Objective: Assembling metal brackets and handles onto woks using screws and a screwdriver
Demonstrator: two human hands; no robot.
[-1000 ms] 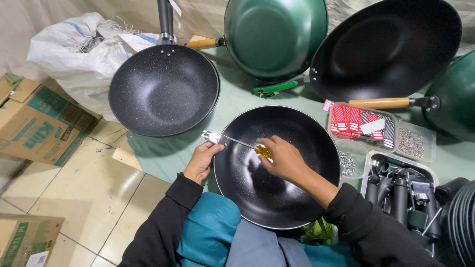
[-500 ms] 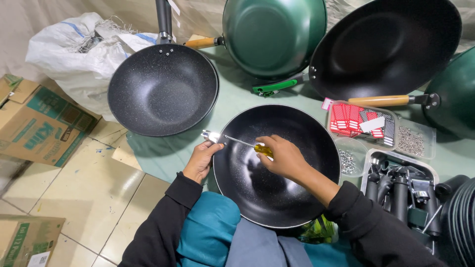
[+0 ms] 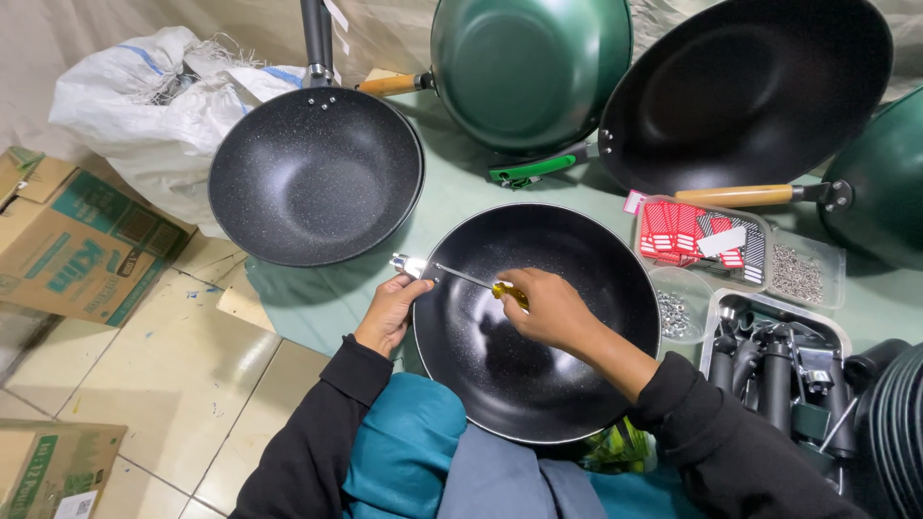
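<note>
The right hand [image 3: 548, 308] is clenched around the yellow handle of a screwdriver [image 3: 476, 281], whose thin shaft runs left across a black pan [image 3: 538, 384] to that pan's left rim. There the left hand [image 3: 389, 312] grips the rim from outside, fingers curled just beside a small shiny metal bracket [image 3: 409, 264] where the screwdriver tip meets it. The pan rests in front of the person, its near edge over the lap and its far edge on the green surface [image 3: 452, 197].

Past the left hand, a second black pan with speckled lining [image 3: 312, 178] lies near, its rim well clear of the held one, with a strip of bare green surface between them. To the left of the held pan the surface ends and tiled floor [image 3: 173, 384] opens out, bounded by two cardboard boxes [image 3: 82, 235] and a white sack [image 3: 163, 106].

Beyond lie one green pan with a wooden handle [image 3: 529, 67], one large black pan [image 3: 750, 91], and another green one [image 3: 885, 173] at the right edge: five pans in all. To the right, close against the held pan's rim, sit four trays: red tags [image 3: 697, 235], small screws [image 3: 798, 274], washers [image 3: 678, 312] and dark handles [image 3: 769, 370].
</note>
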